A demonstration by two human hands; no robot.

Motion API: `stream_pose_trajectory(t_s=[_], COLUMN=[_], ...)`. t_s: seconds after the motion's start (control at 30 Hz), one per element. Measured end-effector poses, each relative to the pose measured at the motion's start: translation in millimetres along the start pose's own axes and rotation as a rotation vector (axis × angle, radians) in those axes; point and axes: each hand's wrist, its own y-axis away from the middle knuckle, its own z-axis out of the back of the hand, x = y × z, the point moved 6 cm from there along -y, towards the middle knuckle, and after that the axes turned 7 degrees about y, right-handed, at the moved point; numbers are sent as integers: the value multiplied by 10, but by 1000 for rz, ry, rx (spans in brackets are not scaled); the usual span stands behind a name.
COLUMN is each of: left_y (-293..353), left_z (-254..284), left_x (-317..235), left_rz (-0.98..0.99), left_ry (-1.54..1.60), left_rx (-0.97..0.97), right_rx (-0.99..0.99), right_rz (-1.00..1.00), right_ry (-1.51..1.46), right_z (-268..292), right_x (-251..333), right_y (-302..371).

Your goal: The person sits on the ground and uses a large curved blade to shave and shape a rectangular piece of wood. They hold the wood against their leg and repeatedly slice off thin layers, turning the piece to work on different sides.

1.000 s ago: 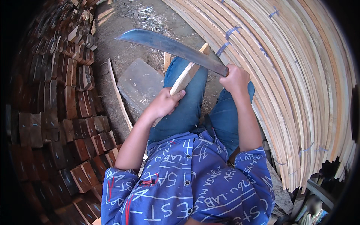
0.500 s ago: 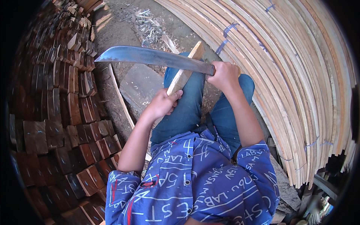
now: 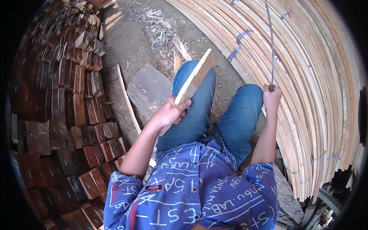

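Note:
My left hand (image 3: 172,112) is closed round the lower part of a short wooden board (image 3: 197,78), which slants up and away to the right over my left thigh. The board's far end is cut at an angle, and its near end passes below my fist. Off to the right, beside my right knee, my right hand (image 3: 271,99) grips the handle of a machete (image 3: 271,50). Its blade points away from me and shows almost edge-on as a thin dark line. The blade is apart from the board.
Stacked dark wood blocks (image 3: 78,109) rise along the left. Long pale wood strips (image 3: 299,96), bundled with blue ties, curve down the right. A flat grey slab (image 3: 149,89) and a thin wood strip (image 3: 127,97) lie on the ground, with shavings (image 3: 157,32) farther off.
My right hand has swung the machete away from the board to the right, turning the blade from sideways to pointing forward. My left hand still holds the board almost in place.

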Motion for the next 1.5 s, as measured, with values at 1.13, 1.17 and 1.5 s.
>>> stream_pose_trajectory(t_s=[1.13, 1.17, 1.5], left_y=[-117, -110, -4], left_z=[-145, -148, -79], left_x=[-17, -23, -120], left_rz=[48, 40, 7], left_ry=[-28, -26, -19], left_rx=[-9, -18, -34], right_rx=[213, 255, 311], right_rz=[272, 351, 482], right_ry=[-46, -16, 186], right_z=[-97, -196, -364], right_x=[1007, 1241, 1541], right_y=[306, 367, 5])
